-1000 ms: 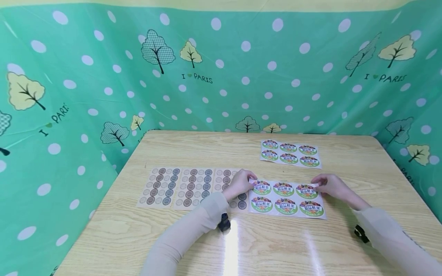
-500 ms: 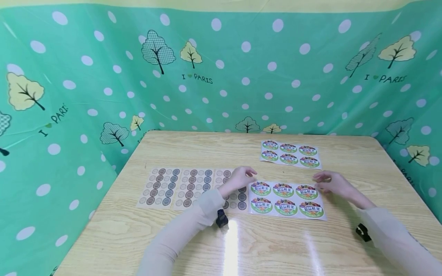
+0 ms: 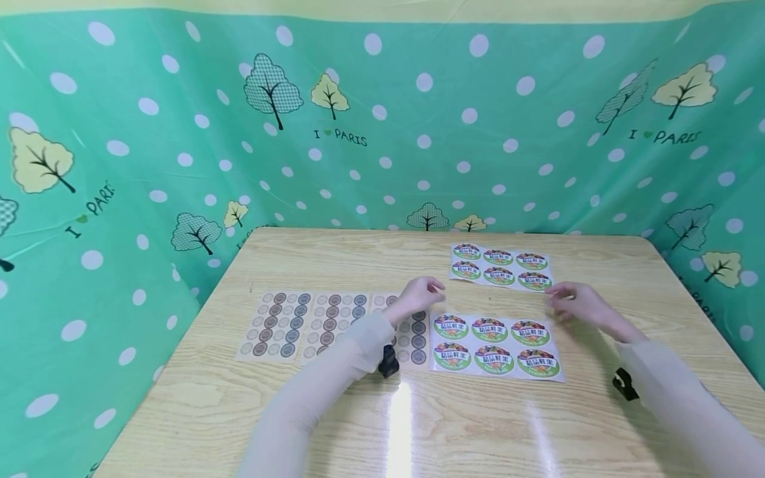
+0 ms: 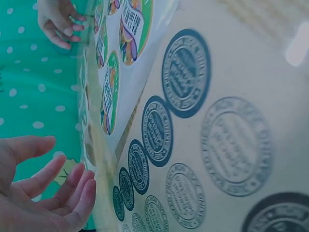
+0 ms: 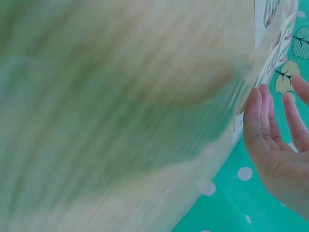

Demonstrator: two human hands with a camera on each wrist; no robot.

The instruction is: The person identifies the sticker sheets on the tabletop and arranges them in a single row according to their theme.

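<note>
In the head view, a white sheet of round fruit stickers [image 3: 495, 346] lies flat on the table. My left hand [image 3: 416, 295] hovers just beyond its far left corner, fingers loosely bent around nothing. Past the far right corner is my right hand [image 3: 581, 305], its fingertips close to the front right corner of a second fruit sticker sheet [image 3: 501, 267] farther back. Whether they touch it, I cannot tell. The left wrist view has my left hand [image 4: 46, 193] with fingers spread. In the right wrist view, the fingers of my right hand [image 5: 277, 159] are extended.
Three brown sheets of small round seal stickers lie side by side at left: one on the outside [image 3: 275, 326], one in the middle [image 3: 335, 318], and one [image 3: 412, 342] partly under my left arm. A green curtain [image 3: 382, 159] encloses the wooden table [image 3: 478, 425].
Both hands have let go of the upper corners of the near fruit sticker sheet. They have lifted and moved away toward the farther sheet. The sheets stay in place.
</note>
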